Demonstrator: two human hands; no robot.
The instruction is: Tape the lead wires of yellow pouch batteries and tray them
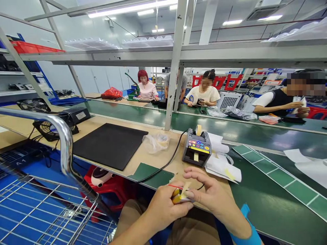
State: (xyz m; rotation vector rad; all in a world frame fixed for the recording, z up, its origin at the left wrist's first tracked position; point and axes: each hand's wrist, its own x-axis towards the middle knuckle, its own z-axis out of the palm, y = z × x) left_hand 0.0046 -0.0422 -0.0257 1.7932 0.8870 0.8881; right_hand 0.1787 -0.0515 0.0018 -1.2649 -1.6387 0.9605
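Note:
A small yellow-wrapped block with a red wire (176,196), which looks like a battery pack, sits in my left hand (166,203), the fingers closed round it. A short strip of pale tape (185,188) stands up from its top. My right hand (211,192) presses its thumb at the base of that strip, while its upper fingers arch above the pack. The underside of the pack is hidden by my fingers. Just beyond my hands is a tape dispenser (197,148) with lit buttons, and a piece of tape (196,157) sticks out of its front.
A black mat (111,144) and a bagged tape roll (162,140) lie left of the dispenser. White paper sheets (222,165) and a green card strip (283,180) lie right. A wire cart (51,211) stands at left. Several people work across the green conveyor (143,117).

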